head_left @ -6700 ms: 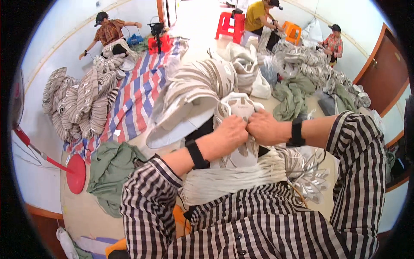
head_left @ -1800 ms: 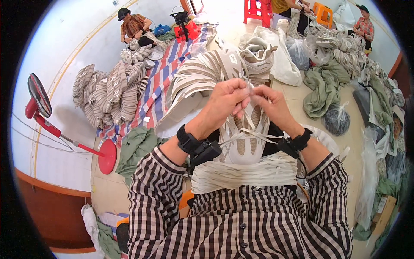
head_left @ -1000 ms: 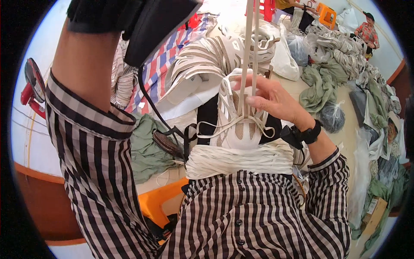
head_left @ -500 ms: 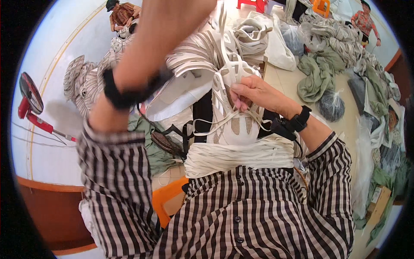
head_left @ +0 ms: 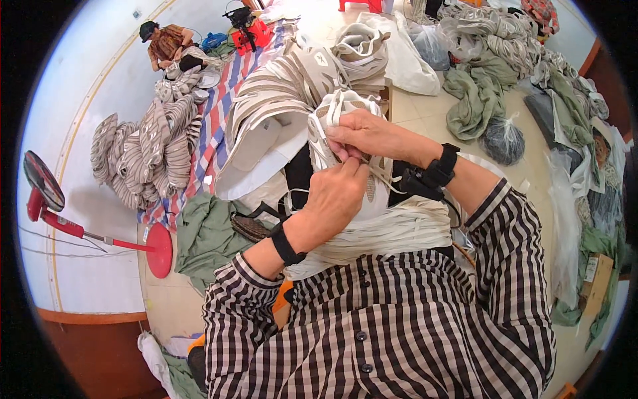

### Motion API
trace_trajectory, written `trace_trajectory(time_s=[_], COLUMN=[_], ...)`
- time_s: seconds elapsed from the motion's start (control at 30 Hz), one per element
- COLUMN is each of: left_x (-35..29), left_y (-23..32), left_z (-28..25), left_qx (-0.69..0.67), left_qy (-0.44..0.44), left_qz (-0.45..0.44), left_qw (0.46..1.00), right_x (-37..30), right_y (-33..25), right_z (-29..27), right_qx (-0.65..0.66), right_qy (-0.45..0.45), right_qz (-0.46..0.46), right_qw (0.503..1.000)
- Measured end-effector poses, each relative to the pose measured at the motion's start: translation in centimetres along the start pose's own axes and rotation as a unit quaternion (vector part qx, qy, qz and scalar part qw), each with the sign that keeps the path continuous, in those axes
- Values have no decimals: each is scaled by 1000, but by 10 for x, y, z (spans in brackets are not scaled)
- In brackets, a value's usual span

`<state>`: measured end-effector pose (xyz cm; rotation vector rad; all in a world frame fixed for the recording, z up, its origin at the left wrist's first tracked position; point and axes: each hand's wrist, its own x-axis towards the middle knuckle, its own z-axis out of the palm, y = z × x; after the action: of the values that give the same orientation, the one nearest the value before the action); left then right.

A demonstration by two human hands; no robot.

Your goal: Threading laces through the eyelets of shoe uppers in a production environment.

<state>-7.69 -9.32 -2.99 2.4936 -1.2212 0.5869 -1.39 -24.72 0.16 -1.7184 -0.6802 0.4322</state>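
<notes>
A white and tan shoe upper [head_left: 332,106] lies in front of me, laces threaded through part of it. My right hand [head_left: 382,138] grips its upper edge from the right, thumb and fingers closed together. Below it, my left hand [head_left: 334,193] is closed in a pinch, its fingertips meeting the right hand's over the middle of the shoe upper. Whatever the left fingertips pinch is hidden, though loose lace lies close by. A thick bundle of white shoelaces [head_left: 392,233] rests across my lap, under the toe of the shoe upper.
A curved stack of shoe uppers [head_left: 279,83] stands just beyond my left hand. More piles [head_left: 149,153] lie on the left, near a red fan [head_left: 50,193]. Green cloth [head_left: 475,100] and a dark plastic-wrapped bundle [head_left: 503,141] are at right. Another person [head_left: 169,50] sits far left.
My left hand has come down from high above the shoe upper to meet my right hand. The right hand keeps its grip, and the view has shifted, showing more floor at left.
</notes>
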Motion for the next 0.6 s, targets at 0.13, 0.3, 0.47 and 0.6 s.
trace_trajectory(time_s=[0.13,0.3,0.47,0.6], left_x=[12,19,27,25], left_y=[2,-7,-10,-9], left_z=[-9,-17,-14,-19], left_qx=[38,75,91,116], left_qy=[-77,-172,-154,-154], left_qz=[54,94,213,240], left_qw=[995,978,961,951], right_x=[5,19,11,13], right_y=[24,31,20,18], right_z=[-2,12,13,13], right_qx=[-170,-270,-229,-156], right_qy=[39,46,75,57], right_qz=[-164,-244,-167,-173], right_qw=[971,930,956,971])
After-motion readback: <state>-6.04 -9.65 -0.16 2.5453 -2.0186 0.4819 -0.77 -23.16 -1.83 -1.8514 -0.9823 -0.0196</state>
